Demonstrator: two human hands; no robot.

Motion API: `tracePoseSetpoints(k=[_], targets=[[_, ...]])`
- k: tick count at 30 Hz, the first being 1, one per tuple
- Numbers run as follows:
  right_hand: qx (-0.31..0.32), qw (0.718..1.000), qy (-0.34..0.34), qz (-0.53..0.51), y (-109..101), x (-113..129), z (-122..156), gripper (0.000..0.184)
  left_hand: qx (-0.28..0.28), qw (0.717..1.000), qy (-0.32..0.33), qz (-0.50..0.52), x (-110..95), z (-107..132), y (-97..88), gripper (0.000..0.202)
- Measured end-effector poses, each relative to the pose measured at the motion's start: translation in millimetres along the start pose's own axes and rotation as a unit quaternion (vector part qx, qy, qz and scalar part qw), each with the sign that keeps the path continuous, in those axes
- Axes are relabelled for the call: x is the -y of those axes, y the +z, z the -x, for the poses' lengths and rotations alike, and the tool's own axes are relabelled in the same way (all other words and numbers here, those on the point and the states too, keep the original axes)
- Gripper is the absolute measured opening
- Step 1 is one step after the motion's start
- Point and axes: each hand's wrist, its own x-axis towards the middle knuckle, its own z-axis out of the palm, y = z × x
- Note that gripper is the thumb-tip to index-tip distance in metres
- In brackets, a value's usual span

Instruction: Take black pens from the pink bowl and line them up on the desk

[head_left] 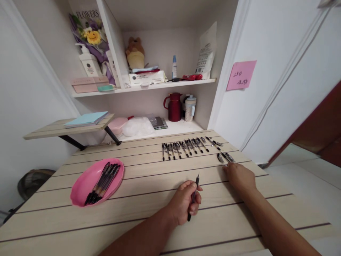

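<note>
My left hand [185, 202] is wrapped round a black pen [194, 199], which stands tilted with its bare tip pointing up and away. My right hand [241, 179] rests low over the right side of the table, fingers curled and partly hidden. Its fingertips are beside a few small dark, shiny pieces [225, 158] that look like pen caps. Whatever those fingers pinch, if anything, does not show. Beyond both hands lies a row of several black pens [184, 149], with small shiny pieces among them. One more pen [213, 143] lies aslant at the row's right end.
A pink bowl [77, 190] on the left holds several capped pens [102, 183]. Behind it a small raised shelf [48, 129] bears blue paper [86, 119]. At the back stand a red jug [174, 107] and a pale cup [190, 109]. A pink note [241, 75] is on the wall.
</note>
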Motion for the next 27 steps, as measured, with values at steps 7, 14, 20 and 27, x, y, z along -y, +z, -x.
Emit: tracePoseSetpoints(k=[7,14,20,27], targets=[[0.019,0.959,-0.054,-0.277,-24,33,52,0.035,-0.041,0.992,0.077,0.096,1,-5,2.1,0.025],[0.113,0.829,-0.175,-0.519,-23,87,121,0.017,-0.069,0.973,0.121,0.182,-3,-8,0.6,0.022],[0.02,0.912,-0.152,-0.38,-16,59,88,0.022,-0.064,0.981,0.086,0.164,-2,-9,-5.8,0.041],[-0.02,0.993,-0.068,-0.09,0,10,25,0.019,-0.054,0.988,0.06,0.131,-1,-11,-8.0,0.041]])
